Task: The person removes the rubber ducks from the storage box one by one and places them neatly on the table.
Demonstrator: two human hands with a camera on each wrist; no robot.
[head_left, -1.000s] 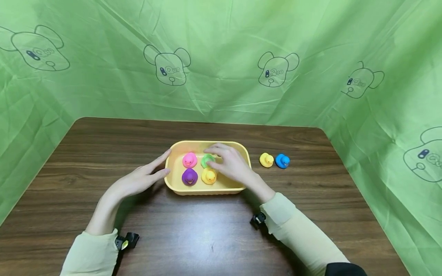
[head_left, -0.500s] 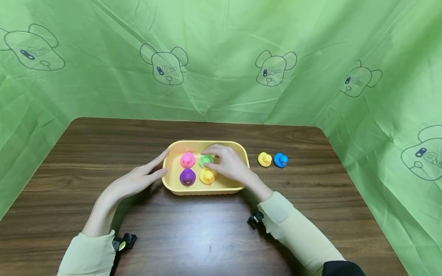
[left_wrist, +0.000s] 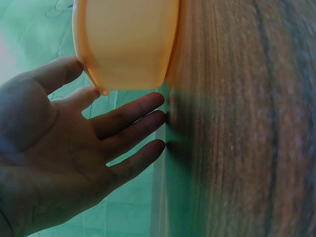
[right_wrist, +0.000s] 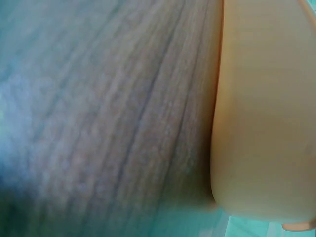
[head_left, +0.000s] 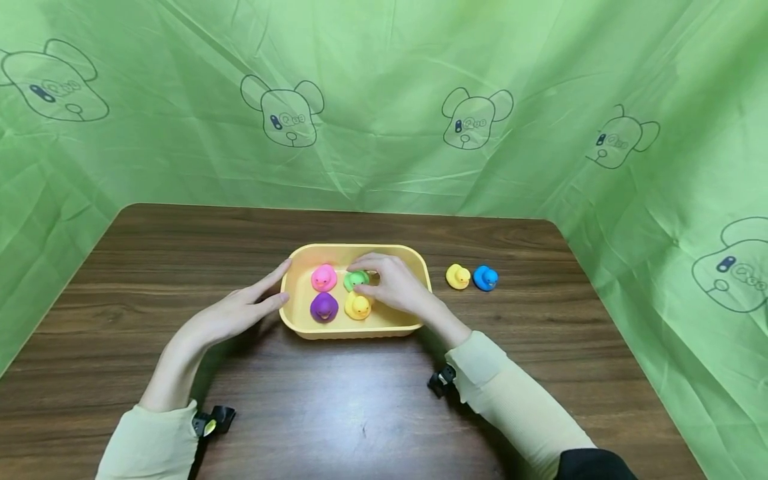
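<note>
A pale yellow plastic basin (head_left: 396, 326) stands mid-table with several rubber ducks in it. My right hand (head_left: 393, 283) reaches over its right side and pinches a green rubber duck (head_left: 355, 280) between thumb and fingers, partly covering it. To the left of that duck sits a pink duck (head_left: 324, 277), and nearer me are a purple duck (head_left: 324, 307) and a yellow duck (head_left: 357, 307). My left hand (head_left: 237, 313), fingers extended, touches the basin's left rim. The left wrist view has thumb and index fingertip against the rim, other fingers spread below. The right wrist view hides the right hand.
Right of the basin, a small yellow duck (head_left: 458, 277) and a blue duck (head_left: 485, 278) sit side by side on the brown wooden table (head_left: 528, 320). Green cloth (head_left: 384, 133) with bear-like outlines hangs behind the table and along both sides.
The whole head view has shifted slightly. My right thumb and fingers have moved a little around the green duck, which shows more of itself now. The left hand stays at the rim.
</note>
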